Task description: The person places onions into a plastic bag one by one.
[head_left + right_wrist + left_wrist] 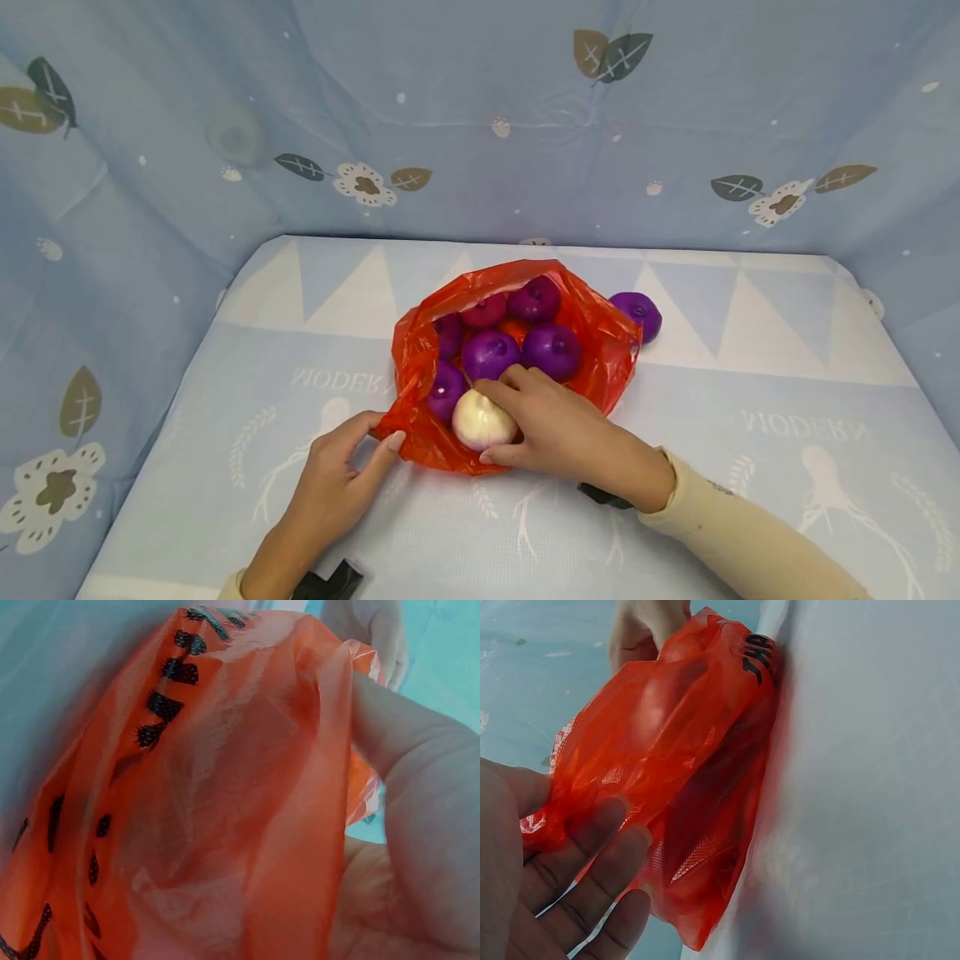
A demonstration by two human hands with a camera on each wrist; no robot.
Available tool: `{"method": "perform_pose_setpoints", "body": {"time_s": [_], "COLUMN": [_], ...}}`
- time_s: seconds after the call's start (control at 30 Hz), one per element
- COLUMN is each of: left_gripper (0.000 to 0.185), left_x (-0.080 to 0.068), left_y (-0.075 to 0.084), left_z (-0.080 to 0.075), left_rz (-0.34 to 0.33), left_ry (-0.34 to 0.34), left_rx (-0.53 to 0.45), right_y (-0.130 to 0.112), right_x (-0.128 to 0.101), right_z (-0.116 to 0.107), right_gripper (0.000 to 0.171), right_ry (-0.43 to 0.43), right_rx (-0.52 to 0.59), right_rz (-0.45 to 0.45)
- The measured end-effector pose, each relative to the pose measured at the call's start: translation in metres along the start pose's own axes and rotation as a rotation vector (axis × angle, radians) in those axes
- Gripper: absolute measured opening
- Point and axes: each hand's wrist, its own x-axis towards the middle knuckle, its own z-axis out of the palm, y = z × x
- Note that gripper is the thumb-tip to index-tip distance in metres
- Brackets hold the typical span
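Six purple onions are seen in the middle of the frame: five inside the red bag (600,367), one (638,315) left outside, just right of it. The bag's near edge is pinched by the left hand (337,475), lower left of centre. A white onion (480,421) at the bag's mouth is gripped by the right hand (558,429).

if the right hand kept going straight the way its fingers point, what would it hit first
Most likely the purple onion just beyond the fingertips of the right hand, inside the red bag; the hand already grips the white onion. Depth is uncertain.
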Motion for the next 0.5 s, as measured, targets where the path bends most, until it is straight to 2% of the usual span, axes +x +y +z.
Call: {"method": "perform_pose_setpoints", "body": {"time_s": [0.23, 0.5], "left_gripper": [0.031, 0.028], "left_x": [-0.001, 0.001], "left_y": [0.002, 0.002], "left_z": [0.000, -0.001], "left_rz": [-0.003, 0.006], "left_ry": [0.001, -0.018], "left_rx": [0.003, -0.012], "right_y": [-0.003, -0.004], "right_x": [-0.001, -0.005], "right_z": [0.009, 0.011], "right_gripper": [0.074, 0.081], "right_ry": [-0.032, -0.037], "right_rx": [-0.076, -0.019], "right_rz": [0.035, 0.042]}}
